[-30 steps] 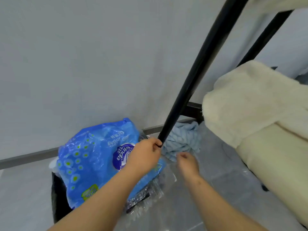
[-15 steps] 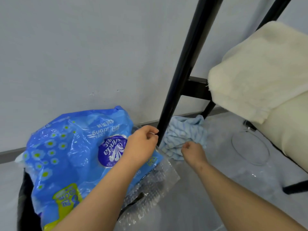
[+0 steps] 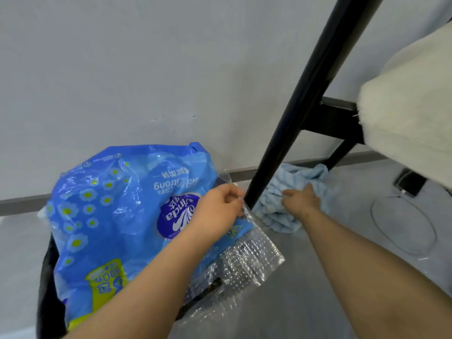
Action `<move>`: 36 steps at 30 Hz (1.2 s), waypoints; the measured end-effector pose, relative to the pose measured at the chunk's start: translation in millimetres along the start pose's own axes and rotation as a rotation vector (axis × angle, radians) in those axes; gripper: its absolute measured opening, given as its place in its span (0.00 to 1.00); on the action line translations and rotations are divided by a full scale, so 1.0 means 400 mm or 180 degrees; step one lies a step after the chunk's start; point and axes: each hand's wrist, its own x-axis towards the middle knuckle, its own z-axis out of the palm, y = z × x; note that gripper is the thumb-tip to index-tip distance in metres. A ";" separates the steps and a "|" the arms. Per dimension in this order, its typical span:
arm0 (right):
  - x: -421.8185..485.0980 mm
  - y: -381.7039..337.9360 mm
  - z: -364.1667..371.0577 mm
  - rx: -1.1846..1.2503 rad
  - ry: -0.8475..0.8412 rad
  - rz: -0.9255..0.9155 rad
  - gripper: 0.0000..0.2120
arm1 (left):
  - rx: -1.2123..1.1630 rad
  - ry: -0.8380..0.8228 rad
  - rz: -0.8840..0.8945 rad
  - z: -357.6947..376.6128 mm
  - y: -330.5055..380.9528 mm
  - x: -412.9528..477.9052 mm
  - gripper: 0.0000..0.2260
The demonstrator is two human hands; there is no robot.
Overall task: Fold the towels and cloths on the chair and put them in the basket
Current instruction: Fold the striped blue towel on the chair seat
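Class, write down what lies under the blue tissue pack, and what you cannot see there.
Clear bubble wrap pokes out from under the blue tissue pack, and both sit on a black container. The container's inside is covered, so its contents cannot be seen.

Head view, angled down, near the floor [image 3: 354, 192]

Plain home room: grey wall [image 3: 122, 69], tissue pack [image 3: 117, 216], chair [image 3: 305, 106] with cream towel [image 3: 411, 106].
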 end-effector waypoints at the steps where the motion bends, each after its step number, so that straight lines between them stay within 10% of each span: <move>1: 0.015 0.006 0.002 0.0067 -0.0080 0.0056 0.37 | -0.0059 -0.0027 -0.0049 -0.001 -0.003 -0.001 0.10; 5: 0.017 0.017 0.013 -0.0443 -0.0461 -0.0075 0.17 | -0.0014 -0.0133 -0.0119 -0.008 -0.010 0.002 0.06; 11: -0.111 0.009 0.008 0.0378 0.0660 -0.0245 0.12 | 0.0016 -0.0157 -0.0274 -0.010 -0.001 -0.002 0.09; 18: -0.435 -0.081 -0.159 0.1078 0.0405 0.0304 0.03 | 0.0827 -0.0028 -0.0527 -0.060 0.152 -0.187 0.10; 36: -1.200 -0.324 -1.030 0.3113 -0.0521 0.0704 0.07 | 0.1358 -0.1403 -0.0117 -0.109 0.965 -0.818 0.12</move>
